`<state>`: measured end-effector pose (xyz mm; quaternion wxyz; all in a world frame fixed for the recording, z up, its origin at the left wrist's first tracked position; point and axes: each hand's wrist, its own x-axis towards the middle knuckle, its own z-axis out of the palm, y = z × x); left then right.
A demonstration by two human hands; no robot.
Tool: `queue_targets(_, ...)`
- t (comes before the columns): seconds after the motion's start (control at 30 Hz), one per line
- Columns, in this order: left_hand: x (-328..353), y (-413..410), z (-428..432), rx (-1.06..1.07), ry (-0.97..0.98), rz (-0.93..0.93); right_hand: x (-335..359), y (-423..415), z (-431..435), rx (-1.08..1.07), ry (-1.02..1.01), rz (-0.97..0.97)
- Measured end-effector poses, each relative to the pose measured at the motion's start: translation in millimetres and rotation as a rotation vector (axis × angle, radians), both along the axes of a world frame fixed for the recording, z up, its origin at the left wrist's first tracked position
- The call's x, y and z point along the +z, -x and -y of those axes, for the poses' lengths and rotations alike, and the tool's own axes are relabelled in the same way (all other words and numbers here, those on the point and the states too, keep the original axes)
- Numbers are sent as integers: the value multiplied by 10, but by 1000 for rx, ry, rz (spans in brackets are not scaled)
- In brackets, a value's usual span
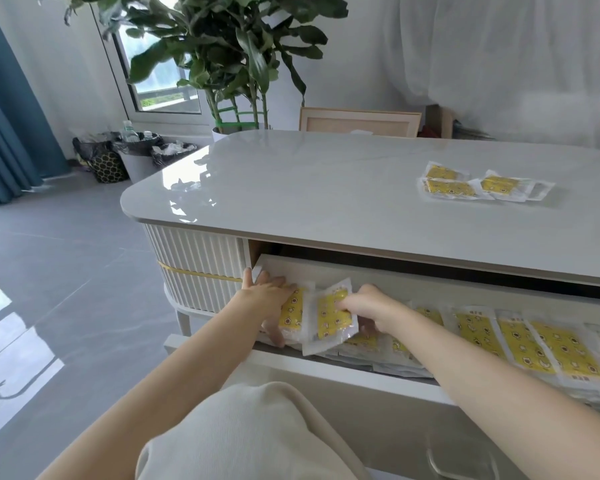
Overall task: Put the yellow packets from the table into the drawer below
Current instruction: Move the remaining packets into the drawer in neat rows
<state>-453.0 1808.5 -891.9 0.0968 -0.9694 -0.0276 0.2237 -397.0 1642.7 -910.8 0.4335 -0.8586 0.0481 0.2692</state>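
Three yellow packets [465, 188] lie on the bench [326, 202], toward its far right and well apart from the hands. They overlap, so another could hide beneath. Both hands are down in the open drawer [430, 282]. The right hand [368, 308] has its grip closed on one held packet [333, 315], fingers curled over its right edge. That packet is tipped up on its side above the others. The left hand [272, 299] lies spread on the end stack [291, 315] at the drawer's left, fingers straight, its grip holding nothing that I can see.

The step in hand looks like seating the held packet. To do it well, the left hand should press the end stack flat and aside while the right lowers its packet into the gap, releasing only once it lies level.

One drawer, one held packet. The row [520, 344] running rightward shows at least five yellow faces, but they overlap too much for a full count.
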Motion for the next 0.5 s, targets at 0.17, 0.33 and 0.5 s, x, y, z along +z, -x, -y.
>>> queue_targets(0.17, -15, -6, 17, 7, -22, 3, 12, 20, -9, -66, -12, 49)
queue_targets(0.33, -22, -17, -6, 0, -5, 20, 114, 92, 36, 59, 106, 133)
queue_targets(0.5, -11, 6, 13, -9, 6, 27, 146, 176, 78, 495, 466, 556)
